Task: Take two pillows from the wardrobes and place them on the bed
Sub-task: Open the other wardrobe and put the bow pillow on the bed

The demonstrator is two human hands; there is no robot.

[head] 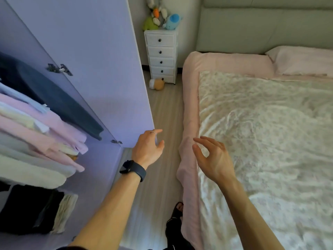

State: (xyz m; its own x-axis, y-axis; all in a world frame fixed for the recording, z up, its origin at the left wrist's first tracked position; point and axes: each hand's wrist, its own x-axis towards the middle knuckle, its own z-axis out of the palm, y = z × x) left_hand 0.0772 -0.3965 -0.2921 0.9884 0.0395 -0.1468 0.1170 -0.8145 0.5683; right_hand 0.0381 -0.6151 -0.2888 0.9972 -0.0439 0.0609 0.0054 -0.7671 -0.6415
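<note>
An open wardrobe fills the left, its pale lilac door (100, 69) swung out toward the bed. My left hand (148, 147), with a ring and a dark watch on the wrist, touches the door's lower outer edge, fingers apart and holding nothing. My right hand (211, 156) hovers open over the bed's near left edge. The bed (191, 98) has a pink sheet and a floral quilt (261, 132). One pink pillow (302, 62) lies at the headboard on the right. Inside the wardrobe I see only hanging clothes (36, 134).
A white drawer chest (161, 56) with soft toys (162, 17) on top stands at the far end of the narrow floor aisle. Another soft toy (157, 84) lies on the floor before it. My foot (177, 212) stands in the aisle beside the bed.
</note>
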